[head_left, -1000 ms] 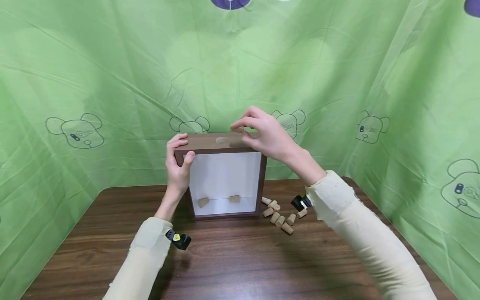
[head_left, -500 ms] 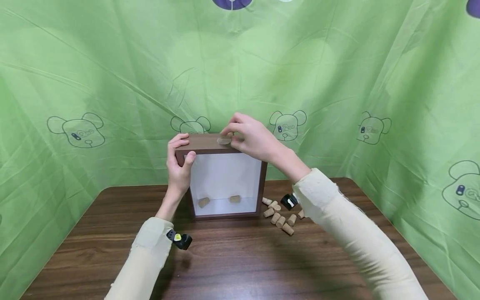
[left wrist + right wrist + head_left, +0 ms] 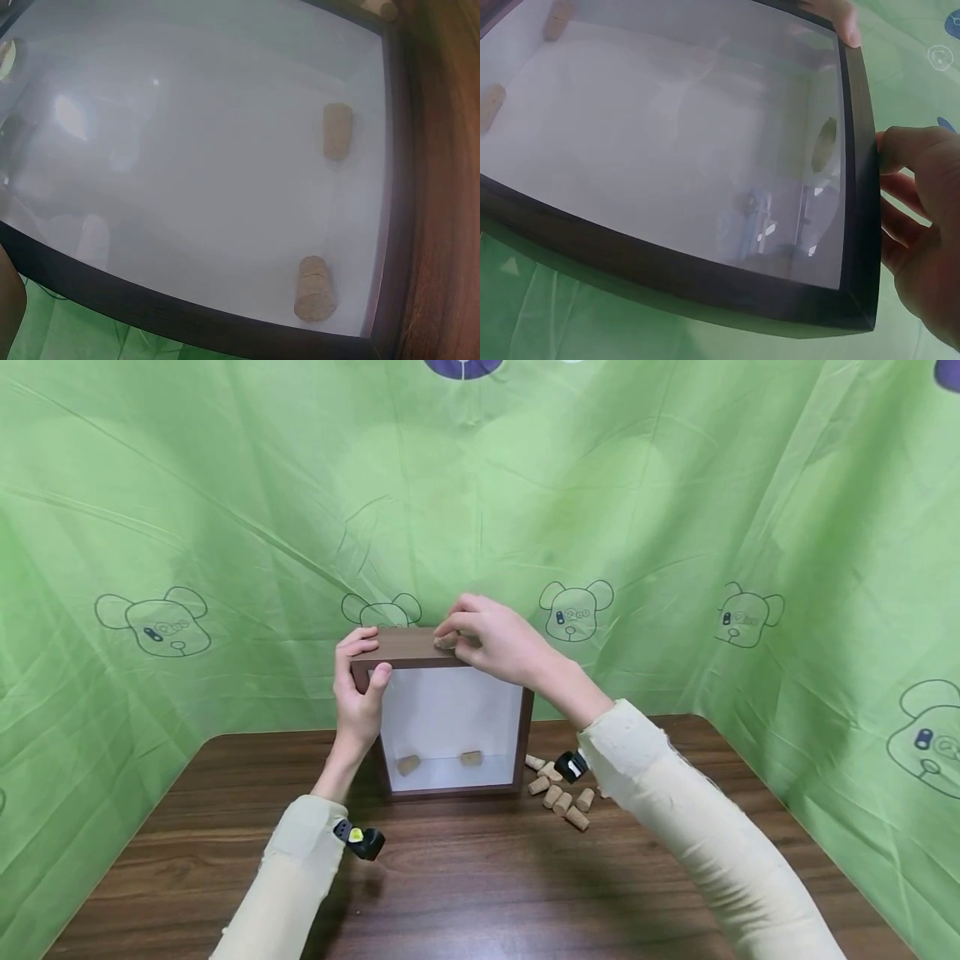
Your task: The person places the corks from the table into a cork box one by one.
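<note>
A brown shadow box frame [image 3: 405, 646] with a clear front stands upright on the table. My left hand [image 3: 357, 700] grips its upper left corner, thumb on the front and fingers over the top. Above the round hole in the top edge, my right hand [image 3: 501, 639] pinches a cork [image 3: 445, 642], which covers the hole in the head view. Two corks lie apart on the box floor, a left cork [image 3: 408, 765] and a right cork [image 3: 471, 758]. In the right wrist view the hole [image 3: 824, 145] shows through the pane; the pinched cork is hidden behind the frame there.
Several loose corks [image 3: 562, 802] lie on the wooden table [image 3: 450, 877] to the right of the box. Green cloth [image 3: 480, 510] with bear drawings hangs behind and along both sides.
My right hand has moved left and slightly down, bringing the cork from right of the hole to over it. My left hand and the box hold their place.
</note>
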Action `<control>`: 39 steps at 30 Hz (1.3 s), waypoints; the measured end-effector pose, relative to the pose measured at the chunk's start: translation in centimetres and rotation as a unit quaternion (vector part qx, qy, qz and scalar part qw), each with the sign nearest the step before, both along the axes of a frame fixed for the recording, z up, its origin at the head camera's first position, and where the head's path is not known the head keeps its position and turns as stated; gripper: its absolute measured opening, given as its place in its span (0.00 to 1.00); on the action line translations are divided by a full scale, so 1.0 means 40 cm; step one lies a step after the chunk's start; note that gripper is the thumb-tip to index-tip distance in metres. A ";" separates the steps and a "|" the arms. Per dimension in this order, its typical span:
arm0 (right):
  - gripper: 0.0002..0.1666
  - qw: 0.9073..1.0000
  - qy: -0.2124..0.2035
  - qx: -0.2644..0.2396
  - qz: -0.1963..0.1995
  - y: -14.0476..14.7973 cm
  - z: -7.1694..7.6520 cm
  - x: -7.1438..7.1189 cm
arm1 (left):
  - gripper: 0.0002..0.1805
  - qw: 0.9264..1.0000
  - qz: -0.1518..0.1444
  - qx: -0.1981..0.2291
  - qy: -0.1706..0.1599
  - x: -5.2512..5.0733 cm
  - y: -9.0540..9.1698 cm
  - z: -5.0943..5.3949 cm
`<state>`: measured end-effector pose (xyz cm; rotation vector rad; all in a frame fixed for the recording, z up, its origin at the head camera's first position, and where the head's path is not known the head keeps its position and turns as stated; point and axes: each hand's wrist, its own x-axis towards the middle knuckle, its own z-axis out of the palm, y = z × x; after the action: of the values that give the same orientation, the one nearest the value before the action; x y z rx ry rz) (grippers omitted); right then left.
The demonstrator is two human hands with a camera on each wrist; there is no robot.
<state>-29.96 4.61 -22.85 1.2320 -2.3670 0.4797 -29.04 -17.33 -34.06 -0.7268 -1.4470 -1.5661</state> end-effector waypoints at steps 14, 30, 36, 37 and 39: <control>0.16 0.999 0.005 -0.051 0.003 0.047 -0.007 0.034 | 0.25 1.000 0.003 0.000 0.001 0.001 0.002 0.003; 0.17 0.991 0.016 -0.127 0.027 0.117 -0.048 0.089 | 0.26 1.000 0.017 -0.010 0.001 -0.003 -0.006 0.004; 0.18 0.989 0.014 -0.149 0.021 0.143 -0.068 0.110 | 0.26 1.000 0.015 -0.008 0.000 -0.001 -0.008 0.002; 0.18 0.988 0.014 -0.152 0.020 0.148 -0.071 0.113 | 0.26 1.000 0.015 -0.009 0.001 0.000 -0.008 0.002; 0.18 0.987 0.014 -0.159 0.020 0.157 -0.077 0.118 | 0.26 1.000 0.017 -0.009 0.003 0.000 -0.009 0.002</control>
<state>-25.24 10.89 -25.92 1.1311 -2.1415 0.8110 -29.04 -17.69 -33.97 -0.7130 -1.4631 -1.5272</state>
